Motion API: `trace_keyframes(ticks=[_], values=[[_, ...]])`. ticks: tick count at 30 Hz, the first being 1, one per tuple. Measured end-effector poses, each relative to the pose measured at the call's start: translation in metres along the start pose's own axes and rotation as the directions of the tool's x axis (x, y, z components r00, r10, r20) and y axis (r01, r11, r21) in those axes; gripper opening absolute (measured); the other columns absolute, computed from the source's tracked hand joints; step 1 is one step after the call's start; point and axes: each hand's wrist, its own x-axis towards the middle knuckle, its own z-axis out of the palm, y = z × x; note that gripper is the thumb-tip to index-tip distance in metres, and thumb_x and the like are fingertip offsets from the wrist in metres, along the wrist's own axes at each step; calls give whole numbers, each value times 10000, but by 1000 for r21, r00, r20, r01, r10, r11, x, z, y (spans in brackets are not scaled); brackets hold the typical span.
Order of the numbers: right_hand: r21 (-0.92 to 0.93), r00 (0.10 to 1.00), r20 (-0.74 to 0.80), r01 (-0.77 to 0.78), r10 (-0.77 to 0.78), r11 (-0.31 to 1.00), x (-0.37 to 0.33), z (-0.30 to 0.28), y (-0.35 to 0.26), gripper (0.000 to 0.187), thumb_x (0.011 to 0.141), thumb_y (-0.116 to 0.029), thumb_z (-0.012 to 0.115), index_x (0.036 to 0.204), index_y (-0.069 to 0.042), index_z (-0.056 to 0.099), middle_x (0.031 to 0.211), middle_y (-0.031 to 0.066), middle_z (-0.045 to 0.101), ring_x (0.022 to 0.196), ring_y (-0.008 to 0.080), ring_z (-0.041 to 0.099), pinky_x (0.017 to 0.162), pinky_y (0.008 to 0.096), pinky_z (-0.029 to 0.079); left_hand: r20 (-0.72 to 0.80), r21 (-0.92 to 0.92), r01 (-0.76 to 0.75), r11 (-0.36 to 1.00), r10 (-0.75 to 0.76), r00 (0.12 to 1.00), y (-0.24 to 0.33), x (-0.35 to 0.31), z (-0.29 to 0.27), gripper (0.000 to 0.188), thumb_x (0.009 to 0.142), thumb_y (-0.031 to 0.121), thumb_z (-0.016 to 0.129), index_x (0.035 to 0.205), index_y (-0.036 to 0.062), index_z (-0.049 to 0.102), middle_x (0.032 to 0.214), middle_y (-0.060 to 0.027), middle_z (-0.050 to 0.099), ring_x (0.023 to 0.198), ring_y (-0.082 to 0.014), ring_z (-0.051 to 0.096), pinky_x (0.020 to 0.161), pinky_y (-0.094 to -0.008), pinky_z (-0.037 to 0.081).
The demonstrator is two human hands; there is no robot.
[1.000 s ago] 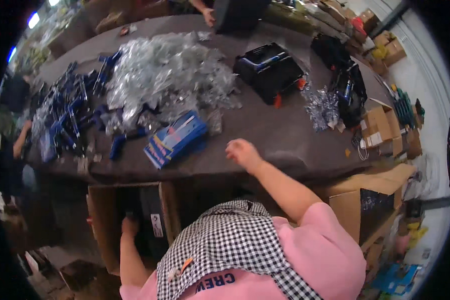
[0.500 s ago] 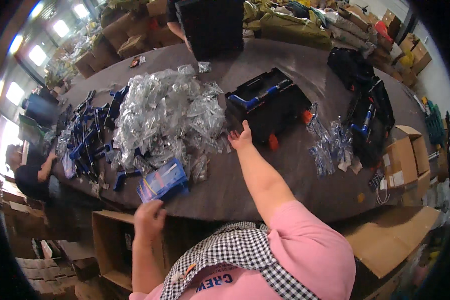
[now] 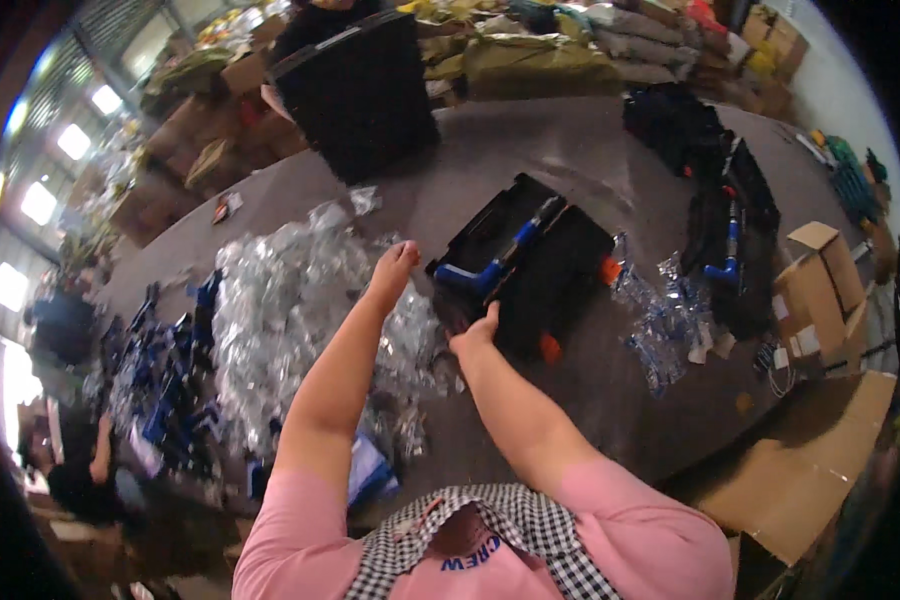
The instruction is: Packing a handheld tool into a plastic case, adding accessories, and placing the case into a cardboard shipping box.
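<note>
A black plastic case (image 3: 560,262) lies on the table in front of me, with orange latches on its near side. Across it rests a blue-and-black L-shaped tool (image 3: 490,268). My right hand (image 3: 478,330) is at the case's near left corner, thumb over the edge; its other fingers are partly hidden there. Just left of the case, my left hand (image 3: 398,262) is raised over the plastic bags with its fingers curled together, and I see nothing in them. Clear plastic bags (image 3: 280,320) are heaped below it. More blue-and-black tools (image 3: 170,370) lie piled farther left.
Another black case (image 3: 740,220) with a similar tool lies at the right, beside clear packets (image 3: 670,320) and a cardboard box (image 3: 820,290). A large open carton (image 3: 800,460) stands near right. Across the table a person holds a big black case (image 3: 360,95). Another person (image 3: 90,480) is at far left.
My left hand has moved up and forward from the blue packets to beside the case. My right hand has gone from open, beside the case, to its corner. The far black case has tilted and shifted left.
</note>
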Motion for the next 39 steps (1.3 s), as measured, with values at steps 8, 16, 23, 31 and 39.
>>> trace_keyframes(ticks=[8,16,23,31,39], values=[[-102,998,-58,29,-35,994,24,-20,-2,556,864,-597,467,1252,-200,499,1219,54,548,1097,259,491,960,488,333,406,458,172,872,-377,832,-38,116,53,702,740,499,716,1157,-55,606,1116,-135,632,1016,-232,587,908,-331,422],[-124,974,-188,108,-130,986,-43,-40,-50,553,848,-519,549,1231,-127,471,1138,78,485,1019,253,459,947,473,344,359,588,-45,808,-211,909,-87,44,75,502,796,393,641,979,-74,652,970,-260,653,888,-374,643,763,-410,489],[-542,978,-96,103,-184,834,-92,-152,-128,345,882,-406,508,1123,-170,577,1082,24,572,954,220,495,760,424,404,-191,499,435,750,-394,899,-77,-130,174,527,756,435,601,833,-81,669,890,-293,645,899,-411,638,811,-438,492],[-580,998,-53,-18,-16,814,-131,-300,-241,358,874,-346,518,1017,-39,634,1029,139,649,957,302,595,919,413,454,142,-23,690,723,-681,718,-127,-316,306,811,761,650,594,1057,-104,609,1086,-264,611,1028,-342,595,855,-419,465],[-844,996,-40,8,-79,536,-118,-285,-321,341,881,-337,539,1048,-51,619,1080,121,632,1008,291,577,939,428,438,617,253,529,810,-556,557,-16,-267,164,486,903,399,543,893,-72,666,834,-187,682,675,-273,675,654,-368,557]])
